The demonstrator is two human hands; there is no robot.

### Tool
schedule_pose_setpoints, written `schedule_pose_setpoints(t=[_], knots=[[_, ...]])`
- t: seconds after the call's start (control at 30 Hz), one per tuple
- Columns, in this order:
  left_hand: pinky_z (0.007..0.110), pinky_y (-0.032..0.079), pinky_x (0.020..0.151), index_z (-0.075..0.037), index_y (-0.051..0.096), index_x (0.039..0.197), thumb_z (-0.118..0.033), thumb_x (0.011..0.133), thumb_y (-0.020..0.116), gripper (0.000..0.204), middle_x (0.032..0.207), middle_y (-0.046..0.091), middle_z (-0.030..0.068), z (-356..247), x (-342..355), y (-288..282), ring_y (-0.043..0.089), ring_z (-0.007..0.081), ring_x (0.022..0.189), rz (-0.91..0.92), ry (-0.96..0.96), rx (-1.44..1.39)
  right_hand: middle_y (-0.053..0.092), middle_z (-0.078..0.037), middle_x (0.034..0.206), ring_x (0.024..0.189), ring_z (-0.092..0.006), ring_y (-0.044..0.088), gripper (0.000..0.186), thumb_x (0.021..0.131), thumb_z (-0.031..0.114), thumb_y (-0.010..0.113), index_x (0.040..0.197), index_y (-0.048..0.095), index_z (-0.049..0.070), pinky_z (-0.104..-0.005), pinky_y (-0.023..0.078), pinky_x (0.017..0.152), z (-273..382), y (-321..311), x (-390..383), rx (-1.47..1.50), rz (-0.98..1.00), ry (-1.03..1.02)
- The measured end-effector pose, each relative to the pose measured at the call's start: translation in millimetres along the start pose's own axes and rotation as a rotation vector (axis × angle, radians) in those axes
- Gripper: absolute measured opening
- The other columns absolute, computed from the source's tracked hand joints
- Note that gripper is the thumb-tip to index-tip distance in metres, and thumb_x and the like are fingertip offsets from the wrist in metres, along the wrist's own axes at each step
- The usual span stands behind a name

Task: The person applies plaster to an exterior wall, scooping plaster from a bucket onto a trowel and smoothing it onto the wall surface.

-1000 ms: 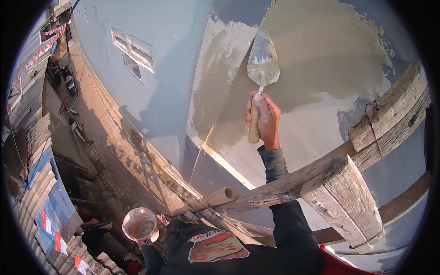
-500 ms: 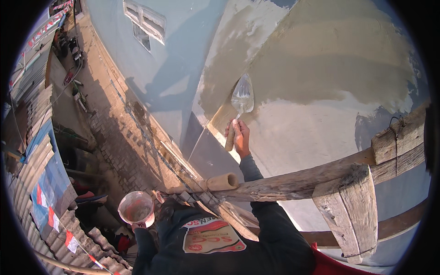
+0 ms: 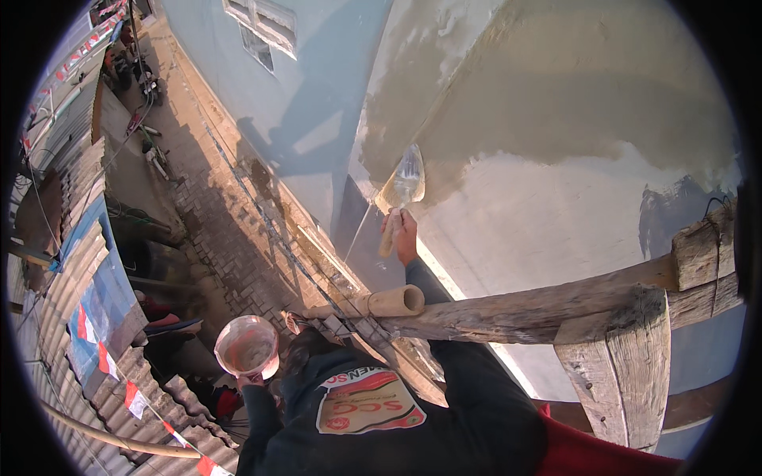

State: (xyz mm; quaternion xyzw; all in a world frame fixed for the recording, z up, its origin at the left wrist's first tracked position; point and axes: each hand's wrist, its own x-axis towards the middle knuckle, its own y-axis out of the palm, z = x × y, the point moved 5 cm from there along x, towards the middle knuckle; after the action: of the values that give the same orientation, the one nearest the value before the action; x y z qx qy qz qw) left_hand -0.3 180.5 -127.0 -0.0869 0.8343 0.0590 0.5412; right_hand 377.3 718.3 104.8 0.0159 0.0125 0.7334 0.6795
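My right hand (image 3: 403, 230) grips the pale wooden handle of a trowel, whose metal blade (image 3: 403, 178) rests on or very close to the wall, by the edge of an angled band of wet grey plaster (image 3: 587, 87). A paler, smooth patch of wall (image 3: 540, 214) lies below the wet coat. At lower left, my left hand (image 3: 251, 382) holds a small bucket (image 3: 225, 349) from below its rim; grey mix shows inside. Part of my left hand is hidden by the bucket.
Weathered wooden beams (image 3: 611, 365) and a bamboo pole (image 3: 373, 304) cross below my right arm. Far down are a paved alley (image 3: 198, 230), parked motorbikes (image 3: 147, 83), corrugated roofs (image 3: 87, 262) with red-and-white bunting, and wires. A window (image 3: 262, 32) sits in the pale blue wall.
My right hand and trowel have moved down and left along the plaster's edge. The view has shifted too. My left hand still holds the bucket.
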Motion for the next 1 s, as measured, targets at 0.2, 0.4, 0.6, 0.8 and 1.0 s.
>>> schedule_pose_setpoints(t=[0.2, 0.4, 0.6, 0.8, 1.0], knots=[[0.041, 0.057, 0.075, 0.002, 0.058, 0.115, -0.023, 0.089, 0.05, 0.036, 0.105, 0.064, 0.0168, -10, -9, -13, 0.065, 0.0287, 0.088, -0.027, 0.108, 0.072, 0.057, -0.006, 0.076, 0.063, -0.0129, 0.056, 0.029, 0.102, 0.027, 0.044, 0.096, 0.054, 0.001, -0.0271, 0.047, 0.06, -27, 2, -8, 0.063, 0.03, 0.073], [0.039, 0.057, 0.075, 0.004, 0.059, 0.112, -0.024, 0.089, 0.051, 0.037, 0.104, 0.064, 0.0162, -20, -17, -18, 0.065, 0.0273, 0.087, 0.048, 0.237, 0.269, 0.056, -0.005, 0.072, 0.061, -0.0126, 0.055, 0.028, 0.101, 0.026, 0.045, 0.09, 0.054, 0.001, -0.0276, 0.047, 0.059, -48, 3, -26, 0.058, -0.044, 0.183], [0.037, 0.056, 0.076, 0.007, 0.06, 0.112, -0.015, 0.086, 0.051, 0.035, 0.105, 0.064, 0.0171, -16, -58, 0, 0.064, 0.0261, 0.089, 0.415, 0.794, 1.327, 0.059, -0.011, 0.065, 0.056, -0.0201, 0.058, 0.024, 0.09, 0.023, 0.058, 0.084, 0.056, -0.001, -0.0339, 0.047, 0.055, -67, -24, -52, -0.26, -0.062, 0.269], [0.036, 0.056, 0.076, 0.01, 0.059, 0.111, -0.006, 0.082, 0.049, 0.034, 0.105, 0.064, 0.0188, -14, -29, -5, 0.064, 0.0271, 0.091, 0.36, 0.517, 1.185, 0.058, -0.021, 0.072, 0.068, -0.0401, 0.057, 0.029, 0.087, 0.027, 0.061, 0.085, 0.057, -0.002, -0.0463, 0.044, 0.063, -12, -55, -65, -0.738, -0.182, -0.04], [0.036, 0.056, 0.075, 0.011, 0.059, 0.108, -0.004, 0.082, 0.047, 0.033, 0.103, 0.064, 0.019, -7, 21, -12, 0.064, 0.0284, 0.09, 0.173, 0.04, 0.419, 0.062, -0.027, 0.085, 0.081, -0.0436, 0.059, 0.028, 0.087, 0.025, 0.06, 0.093, 0.058, -0.002, -0.0481, 0.046, 0.073, 43, -64, -52, -0.903, -0.121, -0.162]])
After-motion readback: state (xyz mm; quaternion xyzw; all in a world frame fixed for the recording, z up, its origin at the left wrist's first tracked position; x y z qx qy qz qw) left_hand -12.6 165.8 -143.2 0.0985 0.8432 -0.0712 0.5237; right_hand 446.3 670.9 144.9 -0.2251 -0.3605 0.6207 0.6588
